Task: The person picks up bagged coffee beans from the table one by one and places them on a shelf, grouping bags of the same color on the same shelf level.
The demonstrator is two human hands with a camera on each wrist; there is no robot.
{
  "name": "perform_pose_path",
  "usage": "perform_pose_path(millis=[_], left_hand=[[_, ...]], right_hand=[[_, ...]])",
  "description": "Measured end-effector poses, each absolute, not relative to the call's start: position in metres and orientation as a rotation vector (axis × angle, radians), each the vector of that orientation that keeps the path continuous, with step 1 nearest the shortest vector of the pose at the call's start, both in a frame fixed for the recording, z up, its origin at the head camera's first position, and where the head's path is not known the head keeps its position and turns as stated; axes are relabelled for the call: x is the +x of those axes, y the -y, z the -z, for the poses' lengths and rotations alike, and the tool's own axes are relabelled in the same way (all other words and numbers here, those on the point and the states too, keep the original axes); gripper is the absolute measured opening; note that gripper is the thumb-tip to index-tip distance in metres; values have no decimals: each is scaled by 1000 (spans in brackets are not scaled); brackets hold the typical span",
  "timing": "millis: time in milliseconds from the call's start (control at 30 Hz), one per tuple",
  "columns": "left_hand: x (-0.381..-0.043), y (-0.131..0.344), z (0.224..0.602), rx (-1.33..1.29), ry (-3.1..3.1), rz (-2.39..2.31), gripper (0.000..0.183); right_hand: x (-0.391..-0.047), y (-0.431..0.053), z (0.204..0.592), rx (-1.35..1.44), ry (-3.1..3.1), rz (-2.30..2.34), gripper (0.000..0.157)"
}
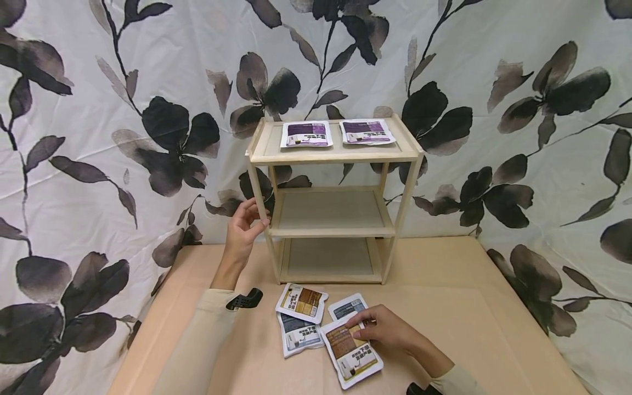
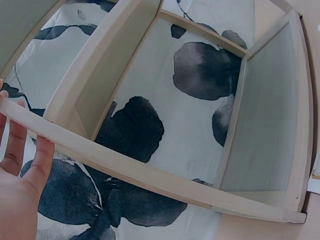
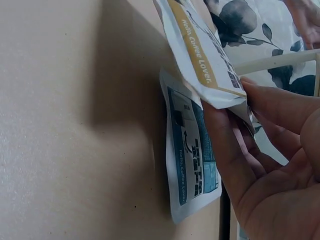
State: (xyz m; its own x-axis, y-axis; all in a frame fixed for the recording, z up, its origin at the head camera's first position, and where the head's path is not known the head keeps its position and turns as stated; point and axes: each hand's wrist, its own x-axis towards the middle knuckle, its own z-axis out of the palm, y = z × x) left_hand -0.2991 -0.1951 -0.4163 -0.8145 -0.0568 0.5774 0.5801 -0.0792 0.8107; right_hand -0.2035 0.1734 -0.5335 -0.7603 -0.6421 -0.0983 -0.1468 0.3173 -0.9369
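My right hand (image 1: 387, 332) pinches a brown-and-white coffee packet (image 1: 349, 351) by its edge. In the right wrist view that coffee packet (image 3: 200, 60) is tilted, with a blue coffee packet (image 3: 192, 155) lying on the table below it. My left hand (image 1: 243, 233) holds the left front post of a three-tier wooden shelf (image 1: 332, 232), its thumb in front and fingers behind. The left wrist view shows the fingers (image 2: 37, 165) against that post. Left of the held packet, another brown coffee packet (image 1: 302, 303) overlaps a blue one (image 1: 300, 336).
Two purple packets, one on the left (image 1: 306, 134) and one on the right (image 1: 367, 131), lie on the shelf's top tier. The shelf stands at the back of the peach-coloured table (image 1: 444, 285). Behind it hangs a white cloth (image 1: 375, 33) with dark flowers.
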Motion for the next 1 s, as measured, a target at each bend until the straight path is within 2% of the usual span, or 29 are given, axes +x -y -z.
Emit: perform_pose_path(millis=[367,600,1000], left_hand=[[-300,195,415,-561,1760,1957,51],[-299,195,415,-562,1760,1955,50],[-299,196,415,-556,1781,1937,51]], right_hand=[[-204,-177,528,-565,-1946,1570,31],[-206,-177,519,-590,-1866,1628,42],[-212,-177,502,-538,-1933,1645,41]])
